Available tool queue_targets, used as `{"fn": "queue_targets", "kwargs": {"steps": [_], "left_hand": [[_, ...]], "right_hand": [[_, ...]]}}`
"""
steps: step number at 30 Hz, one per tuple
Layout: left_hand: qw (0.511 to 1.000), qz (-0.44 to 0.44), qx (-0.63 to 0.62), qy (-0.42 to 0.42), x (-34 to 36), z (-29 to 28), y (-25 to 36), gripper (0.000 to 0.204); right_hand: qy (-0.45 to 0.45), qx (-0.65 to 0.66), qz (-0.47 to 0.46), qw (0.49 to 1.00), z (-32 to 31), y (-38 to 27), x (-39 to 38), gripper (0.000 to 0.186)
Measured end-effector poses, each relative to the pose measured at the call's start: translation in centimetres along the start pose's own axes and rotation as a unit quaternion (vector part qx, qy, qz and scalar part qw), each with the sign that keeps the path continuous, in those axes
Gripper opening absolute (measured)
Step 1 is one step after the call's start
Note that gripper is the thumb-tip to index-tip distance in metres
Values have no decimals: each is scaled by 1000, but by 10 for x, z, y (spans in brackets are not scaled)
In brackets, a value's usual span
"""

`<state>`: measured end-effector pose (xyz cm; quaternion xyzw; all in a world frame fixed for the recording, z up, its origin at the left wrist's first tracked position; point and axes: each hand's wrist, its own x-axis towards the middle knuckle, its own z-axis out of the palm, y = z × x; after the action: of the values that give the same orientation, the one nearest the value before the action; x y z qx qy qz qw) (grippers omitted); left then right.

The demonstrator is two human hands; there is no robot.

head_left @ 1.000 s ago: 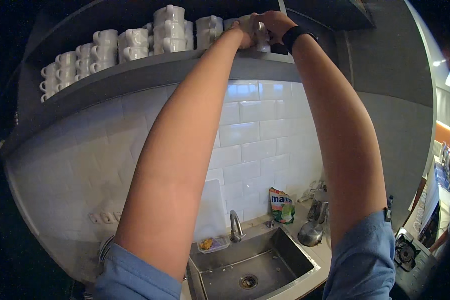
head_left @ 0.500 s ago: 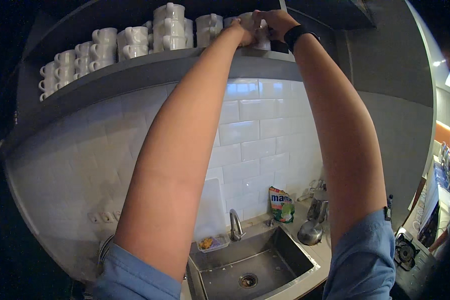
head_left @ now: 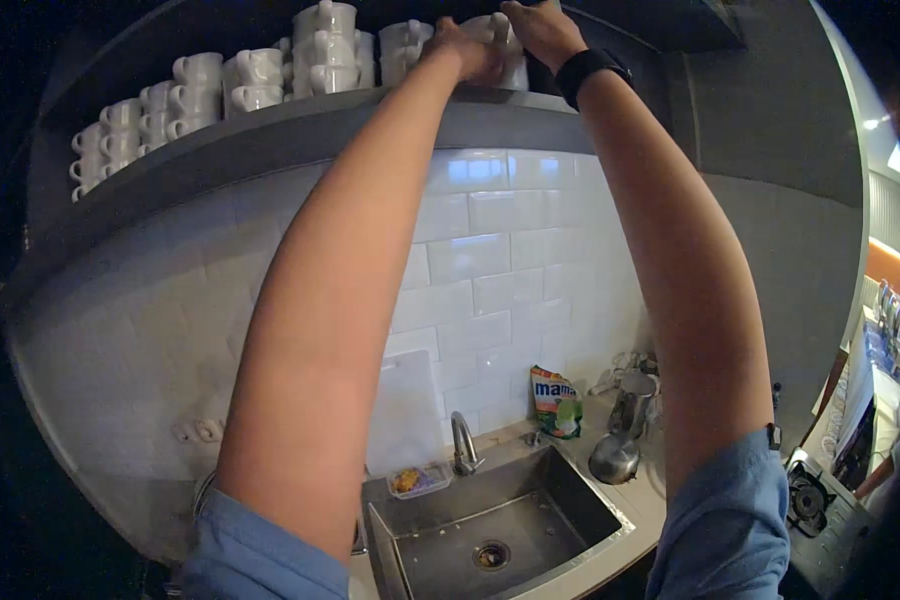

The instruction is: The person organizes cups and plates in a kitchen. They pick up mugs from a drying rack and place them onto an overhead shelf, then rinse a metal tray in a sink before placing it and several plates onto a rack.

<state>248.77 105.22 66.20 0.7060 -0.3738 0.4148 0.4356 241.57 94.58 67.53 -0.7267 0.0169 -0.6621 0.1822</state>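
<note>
At the right end of the high dark shelf (head_left: 400, 125), my left hand (head_left: 463, 50) is curled against a white cup (head_left: 510, 68), its fingertips partly hidden. My right hand (head_left: 550, 35) is just above and right of that cup, fingers bent near its top; what they grip is unclear. Rows of stacked white mugs (head_left: 325, 55) fill the shelf to the left, the nearest beside my left hand.
Below are a white tiled wall, a steel sink (head_left: 495, 530) with faucet (head_left: 460, 445), a white board (head_left: 405, 385), a plastic tub (head_left: 417, 478), a pouch (head_left: 555, 405) and steel pots (head_left: 615, 458). A gas burner (head_left: 810, 500) stands at the right.
My hands have moved slightly up and left in the picture, the right one rising higher to the cup's top. The shelf and sink have also shifted a little in view.
</note>
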Motion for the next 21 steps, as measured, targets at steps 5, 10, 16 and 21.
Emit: {"fn": "queue_targets", "kwargs": {"steps": [5,10,16,21], "left_hand": [[920,326,164,143,-80,-118,18,81],[947,293,-1,127,-247,-163,29,36],[993,30,48,-105,-460,-229,-49,27],[975,-144,67,-153,-578,-288,-89,27]], "right_hand": [[276,68,-285,915,-22,-95,-89,29],[279,218,-271,895,-61,-113,-218,24],[-93,344,-149,922,-50,-134,-405,11],[-303,410,35,859,-33,-173,-512,8]]}}
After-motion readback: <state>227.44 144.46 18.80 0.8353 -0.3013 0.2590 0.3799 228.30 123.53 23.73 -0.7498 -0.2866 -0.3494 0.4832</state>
